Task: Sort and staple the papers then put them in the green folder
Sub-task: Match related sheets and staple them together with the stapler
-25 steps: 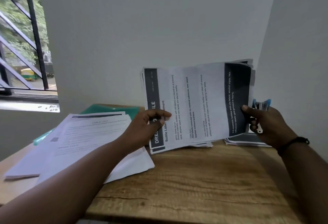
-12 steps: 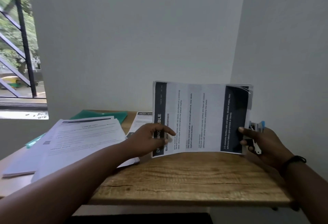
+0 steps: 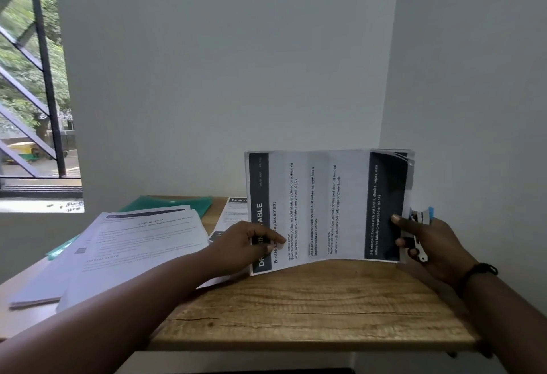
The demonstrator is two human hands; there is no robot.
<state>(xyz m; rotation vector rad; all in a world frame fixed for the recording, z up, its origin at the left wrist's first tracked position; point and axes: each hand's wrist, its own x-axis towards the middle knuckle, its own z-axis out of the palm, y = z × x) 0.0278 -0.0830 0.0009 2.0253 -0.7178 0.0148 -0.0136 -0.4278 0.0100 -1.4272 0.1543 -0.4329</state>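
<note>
I hold the sheaf of papers (image 3: 325, 211) upright on its long edge above the wooden table (image 3: 310, 308), printed side toward me, text running sideways; my left hand (image 3: 251, 246) pinches the lower left part over the dark header band, thumb on the front and fingers curled behind; my right hand (image 3: 426, 243) pinches the right edge with the thumb on the dark band, and the same grip also carries the blue and metal stapler (image 3: 420, 225) tucked behind the sheets.

The sheaf is light and limp; its bottom edge already bows upward between my two grips, so I judge it will sag or fan if I let one side go; the sheets are smooth and can slide against each other, and at the top right corner a few edges look splayed, so they want squaring before any staple goes in. The best hold is close to the corner to be stapled, pressing the layers flat together; paper creases easily, so firm but not crushing.

The green folder (image 3: 177, 203) lies flat at the back of the table, partly under a loose spread of other papers (image 3: 133, 243); another printed sheet (image 3: 233, 213) lies just behind my left hand; nothing is in the folder yet as far as I can see.
</note>
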